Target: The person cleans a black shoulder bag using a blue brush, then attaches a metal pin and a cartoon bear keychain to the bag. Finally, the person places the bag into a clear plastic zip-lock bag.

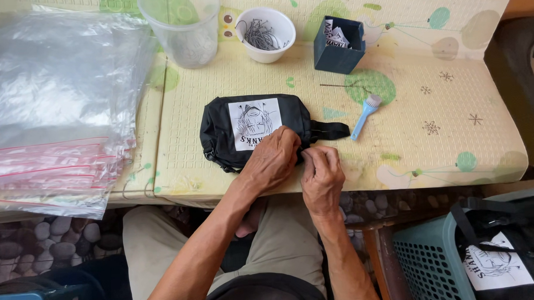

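A black pouch point(251, 131) with a white printed patch lies flat on the padded yellow desk point(432, 144), near its front edge. The left hand point(271, 161) rests on the pouch's lower right corner, fingers curled down against the fabric and pressing it. The right hand point(322, 177) sits just beside it, touching the same corner; its fingers are pinched narrowly together at the pouch edge (what they pinch is too small to tell). A short black strap point(331, 130) extends from the pouch's right end.

A light blue brush point(365, 116) lies just right of the strap. Behind the pouch stand a white bowl point(267, 33) of thin metal pieces, a clear plastic cup point(181, 26) and a dark blue box point(338, 46) holding printed slips. A stack of clear plastic bags point(55, 104) covers the desk's left side. At lower right, a teal basket point(430, 259) holds another black pouch.
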